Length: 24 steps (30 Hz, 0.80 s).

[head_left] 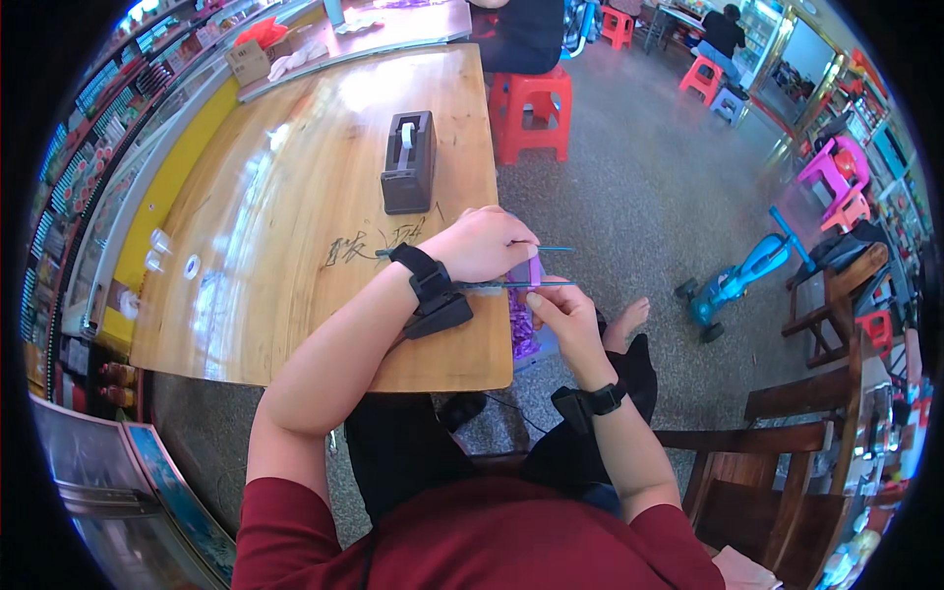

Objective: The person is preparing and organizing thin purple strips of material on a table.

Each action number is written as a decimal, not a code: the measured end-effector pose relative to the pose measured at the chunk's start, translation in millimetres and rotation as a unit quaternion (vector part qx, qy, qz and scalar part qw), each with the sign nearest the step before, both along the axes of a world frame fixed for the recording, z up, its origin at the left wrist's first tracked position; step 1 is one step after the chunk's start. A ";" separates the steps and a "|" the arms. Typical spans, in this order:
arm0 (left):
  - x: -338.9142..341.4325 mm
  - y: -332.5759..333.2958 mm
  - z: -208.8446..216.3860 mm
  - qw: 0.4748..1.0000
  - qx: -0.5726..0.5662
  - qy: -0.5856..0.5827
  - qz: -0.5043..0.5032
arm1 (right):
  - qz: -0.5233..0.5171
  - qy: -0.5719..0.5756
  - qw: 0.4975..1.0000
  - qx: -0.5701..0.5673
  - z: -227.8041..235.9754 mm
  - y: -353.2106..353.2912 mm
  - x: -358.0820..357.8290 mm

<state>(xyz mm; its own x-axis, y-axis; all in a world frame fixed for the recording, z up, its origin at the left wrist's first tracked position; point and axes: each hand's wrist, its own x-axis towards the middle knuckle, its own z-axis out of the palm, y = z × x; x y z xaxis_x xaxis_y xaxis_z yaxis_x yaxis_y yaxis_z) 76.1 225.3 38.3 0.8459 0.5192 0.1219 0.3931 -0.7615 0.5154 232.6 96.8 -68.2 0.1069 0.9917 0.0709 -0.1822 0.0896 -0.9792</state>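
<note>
My left hand (489, 245) is over the table's right edge, its fingertips closed on the upper end of a narrow purple strip (535, 270). One thin blue rod (558, 249) sticks out past those fingers. Just below and to the right, my right hand (570, 317) pinches a second thin blue rod (521, 285) where the strip's lower end crosses it. Whether these fingers also grip the strip is too small to tell. Beneath the hands hangs or lies a shiny purple bundle (523, 329), partly covered by the table edge and my right hand.
A black tape dispenser (408, 167) stands on the wooden table (295, 197), beyond my left hand. At the table's far right is a red stool (532, 113) with a seated person. A blue scooter (737, 280) stands on the floor at right, near wooden chairs (787, 438).
</note>
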 end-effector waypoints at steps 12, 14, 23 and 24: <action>0.4 0.4 6.2 0.999 -0.027 0.020 -0.003 | 0.039 0.150 0.983 -0.095 0.5 9.2 -3.7; 0.1 0.7 6.0 0.999 -0.025 0.020 -0.002 | 0.030 0.143 0.985 -0.089 1.1 12.3 -5.4; 0.9 1.2 4.5 0.999 -0.040 0.009 -0.007 | -0.010 0.055 0.997 -0.049 -6.3 25.1 -2.5; 0.5 0.4 4.5 0.999 -0.041 0.008 -0.004 | -0.008 0.050 0.998 -0.048 -7.8 23.5 -2.0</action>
<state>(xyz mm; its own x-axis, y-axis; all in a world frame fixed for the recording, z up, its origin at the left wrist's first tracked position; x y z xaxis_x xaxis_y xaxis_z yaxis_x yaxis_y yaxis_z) 76.7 225.7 42.7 0.8521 0.5193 0.0661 0.3952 -0.7209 0.5693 230.5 120.3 -76.0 0.1241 0.9916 -0.0360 -0.2782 -0.0001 -0.9605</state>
